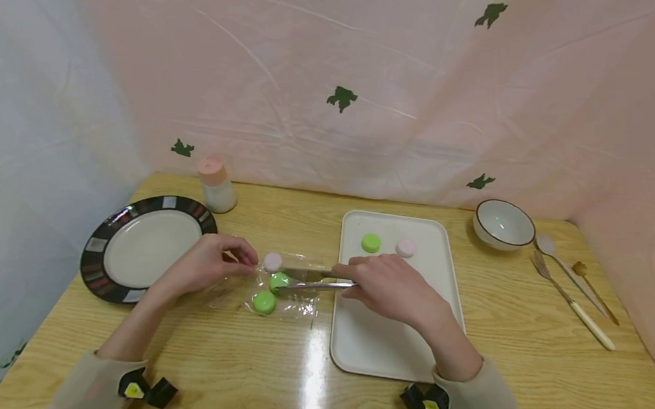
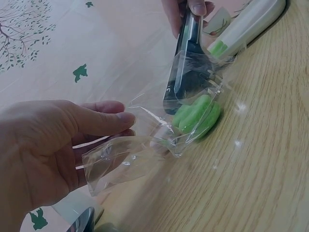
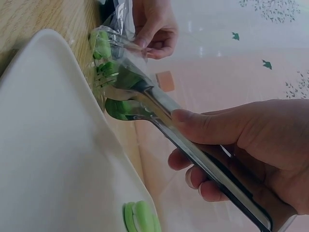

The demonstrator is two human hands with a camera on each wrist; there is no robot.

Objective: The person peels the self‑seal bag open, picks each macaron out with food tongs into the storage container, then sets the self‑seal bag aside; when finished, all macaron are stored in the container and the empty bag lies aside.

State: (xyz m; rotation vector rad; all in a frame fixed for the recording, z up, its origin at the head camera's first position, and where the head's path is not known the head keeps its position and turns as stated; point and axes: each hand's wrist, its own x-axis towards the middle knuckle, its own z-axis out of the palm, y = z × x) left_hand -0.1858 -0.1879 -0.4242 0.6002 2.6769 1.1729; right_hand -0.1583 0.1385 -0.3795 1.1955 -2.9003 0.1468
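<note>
My left hand pinches the edge of a clear plastic bag between thumb and fingers. The bag lies on the table with two green macarons and a pink macaron in it. My right hand grips metal tongs, thumb on one arm and fingers curled round the other. The tongs point left, and their tips are in the bag at the middle green macaron. Whether they clasp it is hard to tell through the shiny plastic.
Under my right hand lies a white tray with a green macaron and a pink macaron. A black-rimmed plate and a pink-capped jar stand left. A bowl, fork and spoons are right.
</note>
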